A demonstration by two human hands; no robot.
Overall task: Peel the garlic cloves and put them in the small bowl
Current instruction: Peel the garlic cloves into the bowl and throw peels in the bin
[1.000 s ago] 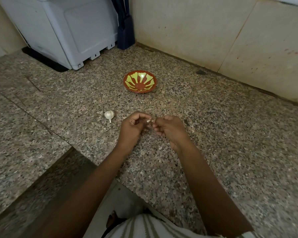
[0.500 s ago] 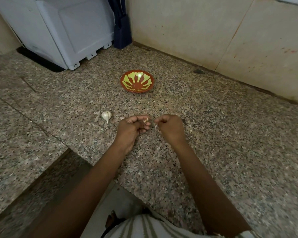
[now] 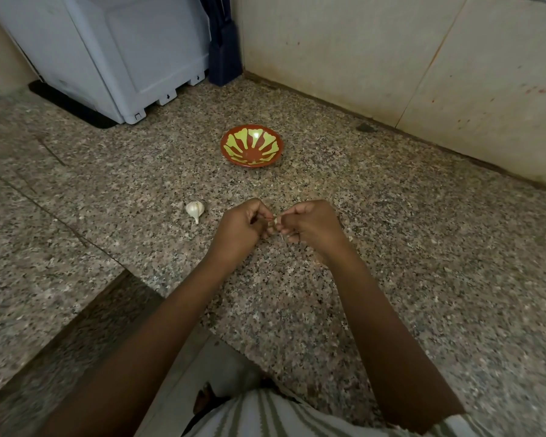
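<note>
— Where's the clove (image 3: pixel 275 223)?
— Pinched between my left grip (image 3: pixel 240 228) and right grip (image 3: pixel 312 225), just above the worktop (image 3: pixel 391 247).
— And the bowl (image 3: pixel 252 165)?
— Straight ahead, well apart; I judge the left slightly nearer.

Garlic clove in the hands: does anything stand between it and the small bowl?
Nothing visible. Both the left hand and right hand pinch the clove; only bare counter lies between it and the bowl. The garlic bulb sits off to the left, outside that path.
</note>
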